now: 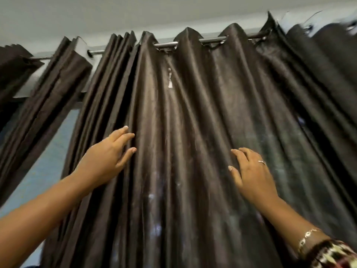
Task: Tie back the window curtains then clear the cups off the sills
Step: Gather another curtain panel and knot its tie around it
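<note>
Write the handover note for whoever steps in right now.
Left hand: open, fingers flat on the curtain near its bunched left folds.
Right hand: open, fingers resting on the same curtain.
Curtain hangs spread along the rod, untied.
Done: nothing visible. Left: gather and tie it back, then clear the cups; no cups or sills in view.

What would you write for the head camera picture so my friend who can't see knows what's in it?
A person's left hand and right hand reach up and touch a dark brown curtain with open fingers. The curtain hangs in deep folds from a metal rod and is not yet tied back.
</note>
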A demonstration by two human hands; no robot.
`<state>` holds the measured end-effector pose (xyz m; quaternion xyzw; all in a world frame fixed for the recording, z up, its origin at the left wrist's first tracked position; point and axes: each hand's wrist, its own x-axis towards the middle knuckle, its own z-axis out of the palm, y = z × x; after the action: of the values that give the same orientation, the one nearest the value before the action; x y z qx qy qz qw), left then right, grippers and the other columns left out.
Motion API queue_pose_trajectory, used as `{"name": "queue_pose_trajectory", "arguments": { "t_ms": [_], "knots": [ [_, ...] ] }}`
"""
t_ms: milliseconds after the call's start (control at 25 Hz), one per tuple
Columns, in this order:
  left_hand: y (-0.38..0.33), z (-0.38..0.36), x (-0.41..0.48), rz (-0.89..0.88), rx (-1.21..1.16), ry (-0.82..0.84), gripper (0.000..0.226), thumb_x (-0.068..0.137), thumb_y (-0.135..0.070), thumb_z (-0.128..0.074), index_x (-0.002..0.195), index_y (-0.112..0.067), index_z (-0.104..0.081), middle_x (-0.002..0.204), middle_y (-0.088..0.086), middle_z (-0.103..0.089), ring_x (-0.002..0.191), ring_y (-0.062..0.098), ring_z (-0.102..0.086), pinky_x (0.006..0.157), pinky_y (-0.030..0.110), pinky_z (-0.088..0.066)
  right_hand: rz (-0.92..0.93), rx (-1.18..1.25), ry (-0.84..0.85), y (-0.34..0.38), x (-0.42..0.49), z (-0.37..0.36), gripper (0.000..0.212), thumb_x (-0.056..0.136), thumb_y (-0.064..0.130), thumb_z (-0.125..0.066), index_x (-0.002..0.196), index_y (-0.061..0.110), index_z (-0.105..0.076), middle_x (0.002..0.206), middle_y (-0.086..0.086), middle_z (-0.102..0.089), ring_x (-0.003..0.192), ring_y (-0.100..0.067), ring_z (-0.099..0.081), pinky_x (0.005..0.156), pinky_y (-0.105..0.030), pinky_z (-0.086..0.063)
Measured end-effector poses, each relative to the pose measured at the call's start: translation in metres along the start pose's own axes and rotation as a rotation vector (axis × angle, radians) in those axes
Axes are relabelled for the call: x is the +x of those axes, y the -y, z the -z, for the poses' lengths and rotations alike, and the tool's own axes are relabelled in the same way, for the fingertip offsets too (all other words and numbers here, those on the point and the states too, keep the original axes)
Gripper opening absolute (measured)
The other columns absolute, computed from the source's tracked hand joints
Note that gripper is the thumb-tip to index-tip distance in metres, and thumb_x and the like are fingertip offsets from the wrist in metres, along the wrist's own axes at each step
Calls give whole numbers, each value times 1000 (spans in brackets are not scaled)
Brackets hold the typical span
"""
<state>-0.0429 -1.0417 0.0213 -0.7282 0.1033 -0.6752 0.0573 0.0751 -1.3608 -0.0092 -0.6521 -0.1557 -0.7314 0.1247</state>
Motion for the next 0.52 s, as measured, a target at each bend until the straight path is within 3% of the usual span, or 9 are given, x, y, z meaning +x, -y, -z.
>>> {"name": "queue_pose_trajectory", "arguments": {
  "t_ms": [160,280,400,520],
  "knots": [
    [-66,-37,16,-101,30,1,49,88,-39,-45,116,-3,-61,128,19,-55,100,34,-65,74,42,-55,-53,-32,45,-62,2,31,42,79,14,-70,117,0,-58,107,-19,-61,96,-40,-58,80,-46,-50],
    [-97,-56,29,-35,-32,37,47,88,-34,-49,122,-2,-57,134,19,-50,111,36,-58,87,44,-50,-73,-67,84,-99,3,50,41,81,15,-67,117,-1,-58,106,-21,-61,95,-43,-58,80,-47,-49],
    [-101,-70,25,-27,-15,41,56,87,-41,-39,117,1,-59,128,23,-54,109,36,-59,85,44,-51,-93,-73,83,-118,-2,59,37,82,20,-61,110,-4,-60,100,-26,-61,89,-45,-59,79,-52,-51],
    [-83,-77,9,67,-7,16,48,93,-34,-44,128,-2,-49,140,19,-43,127,30,-46,97,40,-45,-111,-89,138,-119,-11,55,49,82,37,-48,107,-4,-59,99,-28,-60,87,-46,-58,80,-52,-49]
  ]
}}
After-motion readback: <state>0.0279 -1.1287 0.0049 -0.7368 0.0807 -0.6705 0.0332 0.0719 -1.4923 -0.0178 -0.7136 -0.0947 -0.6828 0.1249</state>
